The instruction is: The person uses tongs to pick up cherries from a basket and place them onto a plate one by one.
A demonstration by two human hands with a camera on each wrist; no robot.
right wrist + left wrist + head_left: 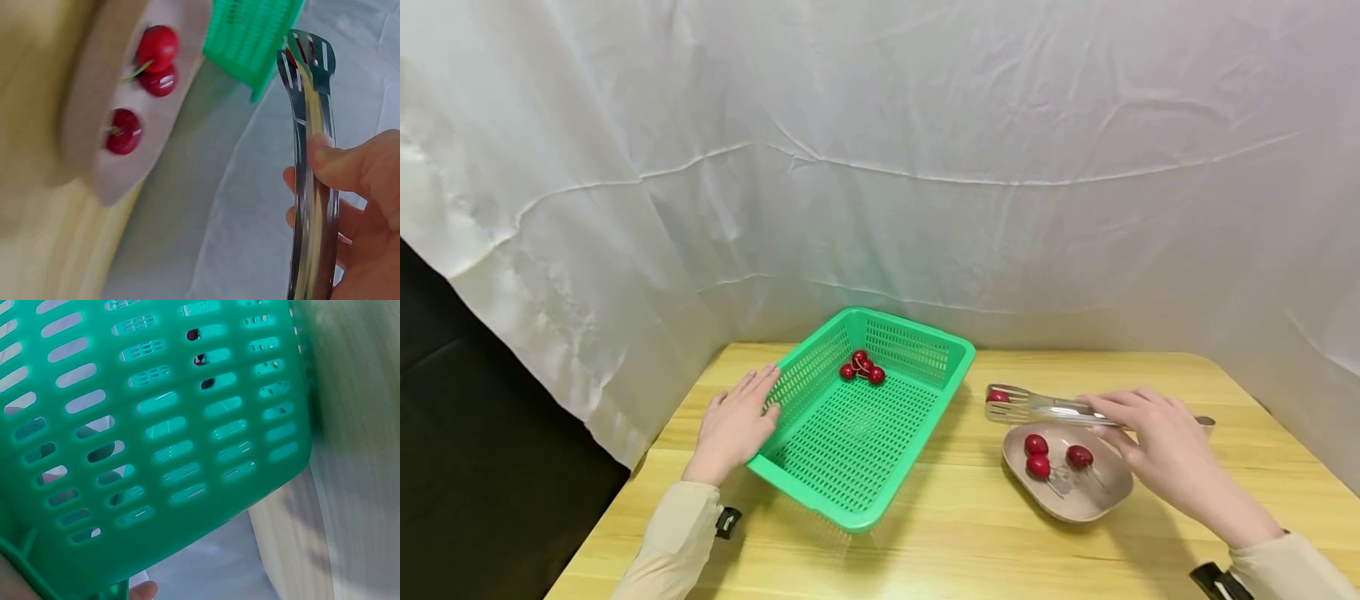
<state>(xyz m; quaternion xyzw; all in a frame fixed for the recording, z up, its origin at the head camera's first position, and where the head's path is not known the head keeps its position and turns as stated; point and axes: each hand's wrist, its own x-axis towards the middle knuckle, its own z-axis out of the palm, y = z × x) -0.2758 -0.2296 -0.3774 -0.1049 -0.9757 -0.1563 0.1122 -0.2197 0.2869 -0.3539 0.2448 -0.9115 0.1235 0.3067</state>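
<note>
Nearest, just beside the bowl point(1105, 495) toward the worktop's point(955, 508) right edge, the right hand point(1161, 442) pinches tongs point(1060, 410) clasping a cherry point(997, 397), which might drop onto the worktop should that squeeze slacken. Toward the left edge, the left hand point(735, 427) rests straight-fingered on the rim of the basket point(857, 437). Three cherries point(1079, 457) lie in one bowl, one in one pair of tongs, four in one basket's far left corner.

Left fingers point(758, 383) extended, right fingers point(1118, 408) curled

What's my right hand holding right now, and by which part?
Metal tongs: your right hand grips them partway along their arms, with a cherry held between the slotted tips.
</note>
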